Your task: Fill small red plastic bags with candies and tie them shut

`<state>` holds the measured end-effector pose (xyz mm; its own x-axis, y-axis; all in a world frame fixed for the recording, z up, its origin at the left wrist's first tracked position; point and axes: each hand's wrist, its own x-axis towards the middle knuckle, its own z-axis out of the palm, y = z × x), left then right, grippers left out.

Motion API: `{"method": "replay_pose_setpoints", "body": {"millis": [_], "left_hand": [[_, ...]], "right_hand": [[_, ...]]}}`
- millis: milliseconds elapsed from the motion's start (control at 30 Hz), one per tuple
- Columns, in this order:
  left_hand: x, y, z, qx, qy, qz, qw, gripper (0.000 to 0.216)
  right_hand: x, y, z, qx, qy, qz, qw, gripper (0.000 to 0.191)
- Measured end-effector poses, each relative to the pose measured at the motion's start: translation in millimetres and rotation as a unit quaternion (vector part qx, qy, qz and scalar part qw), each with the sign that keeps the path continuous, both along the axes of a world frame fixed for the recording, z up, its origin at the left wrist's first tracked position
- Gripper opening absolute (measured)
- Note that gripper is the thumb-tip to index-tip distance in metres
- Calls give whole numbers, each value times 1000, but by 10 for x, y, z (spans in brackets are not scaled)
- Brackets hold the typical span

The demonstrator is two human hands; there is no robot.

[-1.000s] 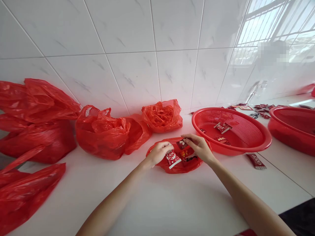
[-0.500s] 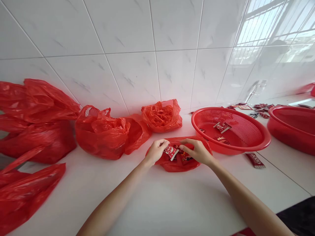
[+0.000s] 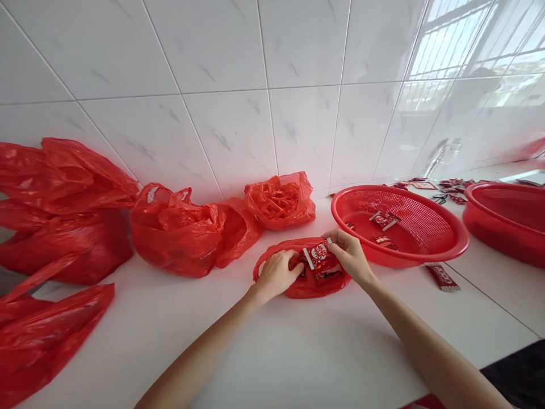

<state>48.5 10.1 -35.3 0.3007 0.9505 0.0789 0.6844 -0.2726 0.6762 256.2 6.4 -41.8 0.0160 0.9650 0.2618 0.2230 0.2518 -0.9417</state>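
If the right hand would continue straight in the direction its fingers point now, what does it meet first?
The right hand points left across the small red bag, so it would probably first meet the left hand close beside it, though depth is unclear.

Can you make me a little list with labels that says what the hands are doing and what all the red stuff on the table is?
left hand: left hand rests on the small red bag, fingers curled in its opening
right hand: right hand pinches a red-and-white packet over that bag
inside bag: more dark red packets, too small to read
basket: round red basket just right of the hands, a few packets inside
other bags: knotted red bags along the tiled wall
loose item: one red packet on the counter by the basket
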Motion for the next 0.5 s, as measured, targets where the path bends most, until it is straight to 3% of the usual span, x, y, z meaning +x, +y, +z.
{"method": "replay_pose_setpoints", "body": {"millis": [100,200,300,433,500], "left_hand": [[2,-33,-19,18,112,-28,993,28],[-14,-15,1,12,150,-29,988,30],[-44,20,50,23,182,-3,983,37],[-55,30,68,68,197,41,977,36],[-36,19,31,104,169,18,980,39]], "right_hand": [[-3,-7,-20,-9,-83,38,996,31],[1,-13,-18,11,-174,33,984,29],[40,-28,4,-11,-247,78,966,27],[83,-69,15,-50,-319,155,934,50],[77,-91,15,-52,-342,160,924,59]]}}
